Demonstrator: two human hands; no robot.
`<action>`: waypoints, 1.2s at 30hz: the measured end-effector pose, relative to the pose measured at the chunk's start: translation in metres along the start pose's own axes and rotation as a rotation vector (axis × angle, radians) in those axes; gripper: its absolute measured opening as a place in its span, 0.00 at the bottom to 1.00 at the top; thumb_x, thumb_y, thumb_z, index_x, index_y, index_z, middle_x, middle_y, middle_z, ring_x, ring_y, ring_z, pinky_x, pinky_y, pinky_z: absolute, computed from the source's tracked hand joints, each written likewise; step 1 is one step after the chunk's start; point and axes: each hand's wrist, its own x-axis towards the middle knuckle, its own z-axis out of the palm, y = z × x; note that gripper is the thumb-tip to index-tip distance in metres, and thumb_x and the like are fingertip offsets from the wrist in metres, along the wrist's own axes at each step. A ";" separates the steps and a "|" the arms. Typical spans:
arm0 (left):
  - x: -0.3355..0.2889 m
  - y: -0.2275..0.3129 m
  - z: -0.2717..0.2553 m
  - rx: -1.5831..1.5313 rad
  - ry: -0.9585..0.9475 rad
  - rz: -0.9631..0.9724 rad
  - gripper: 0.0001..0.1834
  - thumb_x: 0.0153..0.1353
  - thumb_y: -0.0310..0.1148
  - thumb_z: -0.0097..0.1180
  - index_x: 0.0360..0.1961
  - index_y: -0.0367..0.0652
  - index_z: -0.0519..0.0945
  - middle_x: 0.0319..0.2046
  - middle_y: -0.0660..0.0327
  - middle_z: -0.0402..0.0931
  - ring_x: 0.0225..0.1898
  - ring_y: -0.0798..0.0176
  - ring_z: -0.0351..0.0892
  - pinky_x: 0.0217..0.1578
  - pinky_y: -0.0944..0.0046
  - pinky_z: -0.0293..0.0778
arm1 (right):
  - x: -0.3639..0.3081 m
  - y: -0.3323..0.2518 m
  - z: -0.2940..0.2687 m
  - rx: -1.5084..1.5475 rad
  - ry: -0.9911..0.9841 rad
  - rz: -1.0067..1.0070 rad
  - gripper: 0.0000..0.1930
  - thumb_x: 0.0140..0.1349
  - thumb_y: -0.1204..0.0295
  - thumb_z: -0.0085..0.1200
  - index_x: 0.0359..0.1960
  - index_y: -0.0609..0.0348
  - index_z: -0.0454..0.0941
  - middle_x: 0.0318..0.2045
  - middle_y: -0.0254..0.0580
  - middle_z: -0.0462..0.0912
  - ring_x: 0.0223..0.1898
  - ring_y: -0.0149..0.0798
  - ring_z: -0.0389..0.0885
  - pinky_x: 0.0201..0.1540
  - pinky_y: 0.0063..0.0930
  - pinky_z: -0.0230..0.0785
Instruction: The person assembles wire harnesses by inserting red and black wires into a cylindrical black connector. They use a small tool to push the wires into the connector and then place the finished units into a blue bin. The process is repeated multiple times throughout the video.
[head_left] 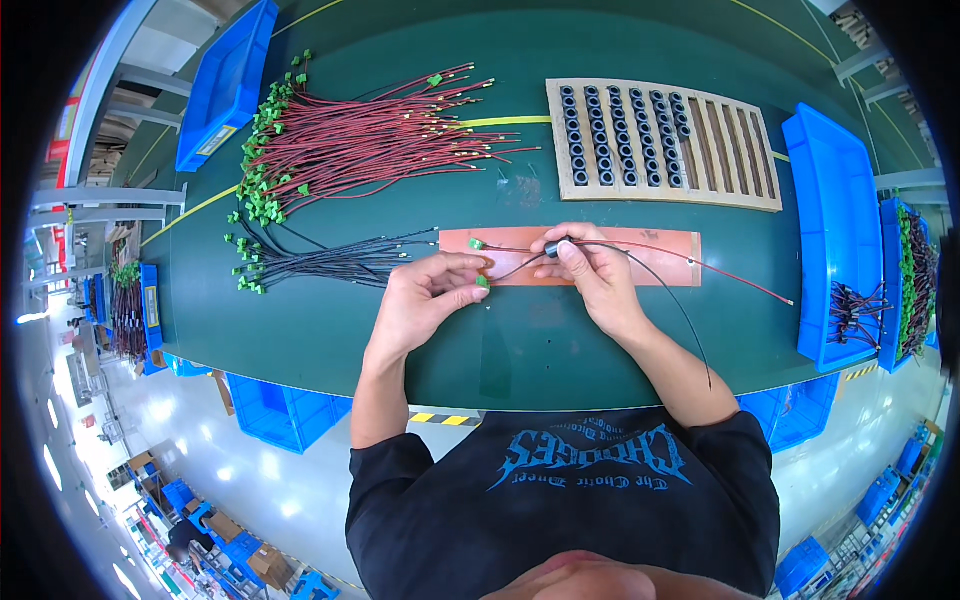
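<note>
My left hand (pixel 428 298) pinches a small green connector (pixel 483 282) on the end of a black wire (pixel 672 296). A second green connector (pixel 476 244), on a red wire (pixel 735 279), lies close to those fingertips on the orange-brown strip (pixel 650 266). Between the fingers of my right hand (pixel 603 284) is a black cylindrical core (pixel 553 248). Both wires run to this core and come out on its right side, their free ends trailing right. Whether each passes fully through the bore is hidden by my fingers.
Bundles of red wires (pixel 380 140) and black wires (pixel 330 262) with green connectors lie at the left. A slotted wooden tray (pixel 700 195) holds rows of black cores at the back. Blue bins (pixel 215 95) stand at both ends of the green table (pixel 300 340).
</note>
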 end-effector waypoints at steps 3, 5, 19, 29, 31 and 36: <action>0.001 0.001 0.000 0.212 0.092 0.181 0.12 0.58 0.18 0.70 0.43 0.34 0.88 0.42 0.57 0.86 0.39 0.65 0.86 0.43 0.68 0.81 | -0.001 -0.005 0.002 0.021 -0.022 0.026 0.12 0.81 0.68 0.46 0.57 0.62 0.74 0.52 0.44 0.83 0.52 0.34 0.84 0.57 0.31 0.78; 0.002 -0.001 0.001 0.296 0.146 0.256 0.11 0.57 0.18 0.69 0.43 0.35 0.89 0.42 0.57 0.86 0.41 0.63 0.86 0.43 0.66 0.81 | 0.000 -0.002 0.001 0.022 -0.037 0.009 0.12 0.81 0.68 0.46 0.57 0.62 0.74 0.52 0.44 0.83 0.52 0.35 0.85 0.56 0.30 0.79; 0.010 -0.003 0.007 0.559 0.205 0.438 0.11 0.55 0.17 0.67 0.40 0.35 0.88 0.39 0.57 0.86 0.39 0.59 0.86 0.41 0.62 0.81 | -0.001 -0.001 -0.001 0.001 -0.066 -0.022 0.11 0.80 0.71 0.47 0.57 0.60 0.74 0.55 0.43 0.83 0.51 0.32 0.84 0.49 0.25 0.78; 0.010 0.001 0.014 0.482 0.207 0.255 0.17 0.52 0.19 0.71 0.45 0.35 0.88 0.36 0.56 0.83 0.40 0.56 0.82 0.43 0.60 0.78 | 0.000 0.000 -0.001 -0.060 -0.100 -0.017 0.12 0.79 0.74 0.49 0.59 0.61 0.75 0.51 0.40 0.83 0.43 0.27 0.80 0.46 0.22 0.76; 0.014 -0.010 0.012 0.597 0.232 0.442 0.19 0.52 0.20 0.72 0.47 0.36 0.88 0.36 0.57 0.82 0.40 0.56 0.81 0.43 0.59 0.78 | 0.000 0.000 0.000 -0.102 -0.104 -0.011 0.12 0.79 0.74 0.49 0.58 0.62 0.76 0.49 0.39 0.83 0.41 0.27 0.80 0.45 0.22 0.76; 0.018 -0.014 0.009 0.669 0.235 0.488 0.18 0.51 0.21 0.72 0.46 0.35 0.88 0.35 0.57 0.80 0.39 0.55 0.80 0.41 0.58 0.77 | 0.004 -0.015 -0.002 -0.251 -0.203 -0.061 0.10 0.77 0.74 0.51 0.53 0.66 0.80 0.46 0.37 0.84 0.35 0.26 0.80 0.42 0.23 0.75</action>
